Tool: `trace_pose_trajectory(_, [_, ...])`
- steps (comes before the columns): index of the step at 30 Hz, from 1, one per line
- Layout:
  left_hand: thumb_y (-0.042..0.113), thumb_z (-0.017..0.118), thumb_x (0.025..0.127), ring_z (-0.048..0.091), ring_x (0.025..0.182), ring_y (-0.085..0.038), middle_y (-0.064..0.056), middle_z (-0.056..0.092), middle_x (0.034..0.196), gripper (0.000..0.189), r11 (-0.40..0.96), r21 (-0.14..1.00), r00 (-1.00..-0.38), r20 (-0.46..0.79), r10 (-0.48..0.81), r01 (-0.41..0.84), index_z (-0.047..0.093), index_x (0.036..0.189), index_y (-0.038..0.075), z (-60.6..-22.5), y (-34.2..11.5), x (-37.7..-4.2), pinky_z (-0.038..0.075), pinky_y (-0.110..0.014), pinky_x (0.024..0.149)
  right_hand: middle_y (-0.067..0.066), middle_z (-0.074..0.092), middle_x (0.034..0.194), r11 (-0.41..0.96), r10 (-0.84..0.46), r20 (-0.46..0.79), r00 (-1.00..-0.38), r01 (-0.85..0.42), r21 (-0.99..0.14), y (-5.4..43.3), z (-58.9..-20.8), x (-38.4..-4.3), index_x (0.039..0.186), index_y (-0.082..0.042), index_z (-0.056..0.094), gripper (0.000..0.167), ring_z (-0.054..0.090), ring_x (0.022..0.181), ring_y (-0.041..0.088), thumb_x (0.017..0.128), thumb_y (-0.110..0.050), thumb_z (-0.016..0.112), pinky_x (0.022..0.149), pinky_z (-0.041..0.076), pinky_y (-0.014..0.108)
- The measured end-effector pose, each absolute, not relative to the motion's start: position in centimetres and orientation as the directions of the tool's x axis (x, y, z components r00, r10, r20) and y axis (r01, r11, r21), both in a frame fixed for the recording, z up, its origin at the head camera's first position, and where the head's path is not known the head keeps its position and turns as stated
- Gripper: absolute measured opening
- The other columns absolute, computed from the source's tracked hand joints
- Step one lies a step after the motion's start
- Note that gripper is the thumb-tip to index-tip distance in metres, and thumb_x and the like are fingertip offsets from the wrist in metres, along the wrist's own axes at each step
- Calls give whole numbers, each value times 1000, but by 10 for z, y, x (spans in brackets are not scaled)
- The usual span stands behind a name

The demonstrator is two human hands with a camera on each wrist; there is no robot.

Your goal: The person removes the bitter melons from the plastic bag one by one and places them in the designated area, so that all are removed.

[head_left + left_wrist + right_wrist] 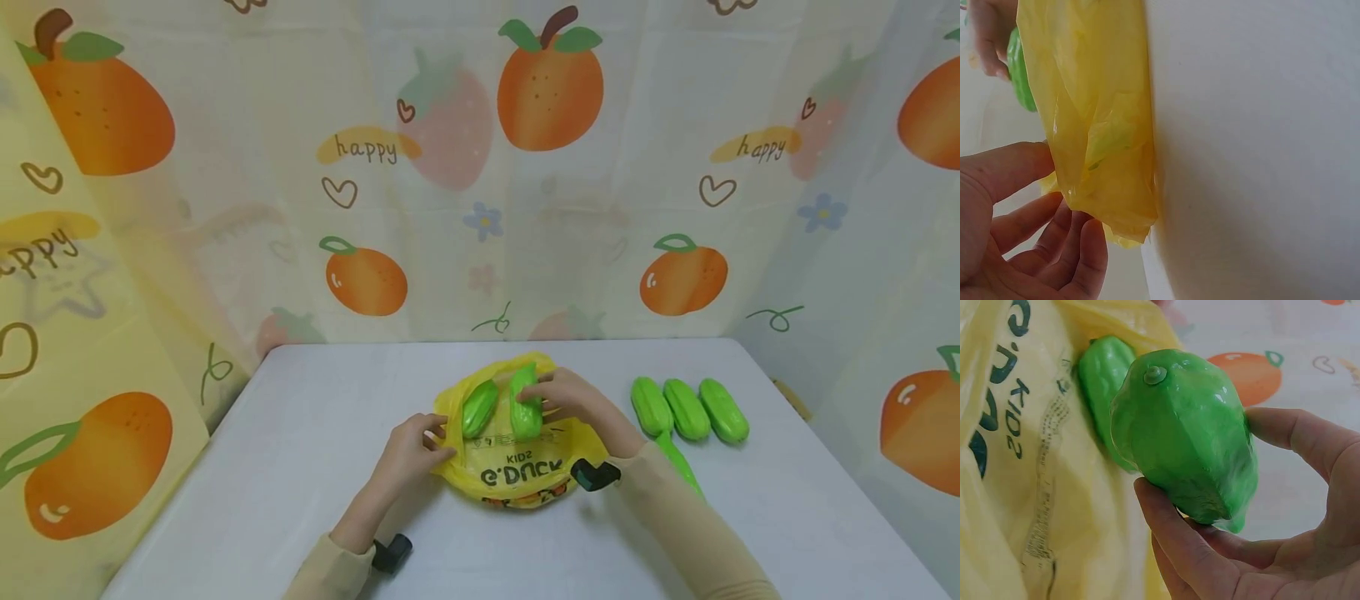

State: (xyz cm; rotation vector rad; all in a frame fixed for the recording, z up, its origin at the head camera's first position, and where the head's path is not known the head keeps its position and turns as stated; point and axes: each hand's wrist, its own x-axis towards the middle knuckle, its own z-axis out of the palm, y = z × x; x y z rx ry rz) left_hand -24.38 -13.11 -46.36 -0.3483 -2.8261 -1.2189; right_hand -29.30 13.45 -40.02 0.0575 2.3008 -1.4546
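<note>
A yellow plastic bag (517,460) with dark lettering lies with its mouth open on the table. Thumb and fingers of my left hand (411,450) pinch its left edge, seen close up in the left wrist view. My right hand (572,395) grips a glossy green ridged toy gourd (1179,434) by its sides, over the bag's opening. The thumb is on one side and the fingers are on the other, with the small stem nub uncovered. Another green gourd (480,408) lies inside the bag, left of the held one.
Several more green gourds (686,408) lie on the white table (330,400) to the right. A slimmer tapered green piece (678,465) sits in front of them, partly hidden by my right sleeve. A fruit-printed cloth (480,275) stands behind the table and along both sides.
</note>
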Motion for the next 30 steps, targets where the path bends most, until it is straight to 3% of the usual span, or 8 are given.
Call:
trace_pose_trajectory(8, [11,79,74,60,76,-14,-5,62,92,47,659,715,-971,137,194,233,63,117,2,-464,-131,-244,51,-22,59,28,41,140,487,-193,-342,-919,213,-847,151,-388,-289,140,11,32,82,50,121,43,81,-31,71,83,55,39])
trace_pose_trajectory(17, [11,79,74,61,75,-14,-5,63,92,47,665,711,-972,136,191,230,63,117,2,-466,-132,-245,51,-22,60,25,50,133,510,-189,-322,-928,187,-839,165,-380,-281,137,8,40,75,56,117,39,82,-32,71,83,55,39])
trace_pose_trajectory(30, [10,79,74,61,74,-14,-5,62,92,46,663,713,-973,140,186,229,63,116,2,-466,-131,-245,52,-22,60,28,40,140,560,-167,-318,-933,176,-810,190,-363,-267,141,7,34,80,52,118,41,82,-32,72,82,56,37])
